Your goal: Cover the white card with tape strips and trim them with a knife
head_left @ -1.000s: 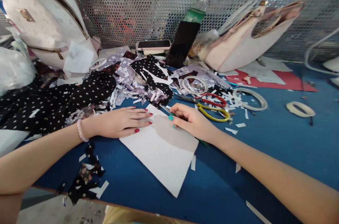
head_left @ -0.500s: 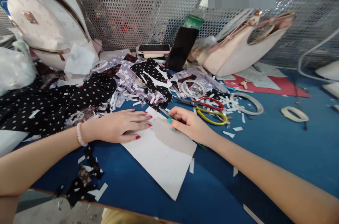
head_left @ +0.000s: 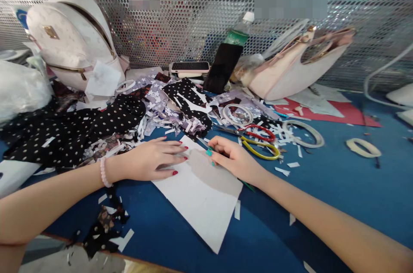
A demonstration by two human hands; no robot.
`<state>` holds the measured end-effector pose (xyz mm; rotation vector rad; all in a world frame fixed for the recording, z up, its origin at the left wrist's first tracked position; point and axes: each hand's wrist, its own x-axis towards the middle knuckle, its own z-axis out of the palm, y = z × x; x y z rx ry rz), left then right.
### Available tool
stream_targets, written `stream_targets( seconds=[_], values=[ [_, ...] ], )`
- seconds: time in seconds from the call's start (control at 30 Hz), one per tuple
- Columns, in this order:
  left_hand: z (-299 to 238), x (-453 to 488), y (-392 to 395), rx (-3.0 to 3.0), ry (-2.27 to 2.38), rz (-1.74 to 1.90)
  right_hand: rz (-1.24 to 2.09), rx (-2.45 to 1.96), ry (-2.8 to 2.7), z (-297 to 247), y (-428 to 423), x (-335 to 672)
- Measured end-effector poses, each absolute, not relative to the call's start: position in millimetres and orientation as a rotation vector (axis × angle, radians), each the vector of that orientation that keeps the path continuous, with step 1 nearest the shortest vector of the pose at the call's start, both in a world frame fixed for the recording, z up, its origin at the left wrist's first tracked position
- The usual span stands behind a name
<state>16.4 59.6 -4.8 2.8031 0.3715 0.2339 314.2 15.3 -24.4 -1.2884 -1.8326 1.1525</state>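
Observation:
A sheet of white paper (head_left: 206, 208) lies at an angle on the blue tabletop. My left hand (head_left: 151, 160) rests flat over its upper left part, fingers stretched out. Over the paper's upper right side, my right hand (head_left: 237, 159) is closed round a slim pointed tool (head_left: 203, 142). Its thin metallic tip points up and left, and a green end shows below the hand; the grip hides the rest, so its exact kind is unclear. Just beyond this hand lie scissors with red handles (head_left: 263, 132) and scissors with yellow handles (head_left: 263, 150).
Black dotted fabric (head_left: 64, 135), lilac scraps and paper strips pile up behind and left. A dark phone (head_left: 223, 68) leans against a bottle (head_left: 238, 34). A backpack (head_left: 69, 44) and a handbag (head_left: 290, 66) stand by the perforated metal screen. Tape rolls (head_left: 363, 148) lie right.
The whole view has shifted slightly, so things appear a little lower and further right. Both hands keep nearly the same place on the paper.

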Motion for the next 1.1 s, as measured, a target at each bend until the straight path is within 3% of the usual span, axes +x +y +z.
stream_targets(
  seconds=[1.1],
  values=[
    [6.4, 17.0, 60.9, 2.71, 0.371, 0.087, 1.19, -1.312, -1.838, -9.1, 12.4, 310.4]
  ],
)
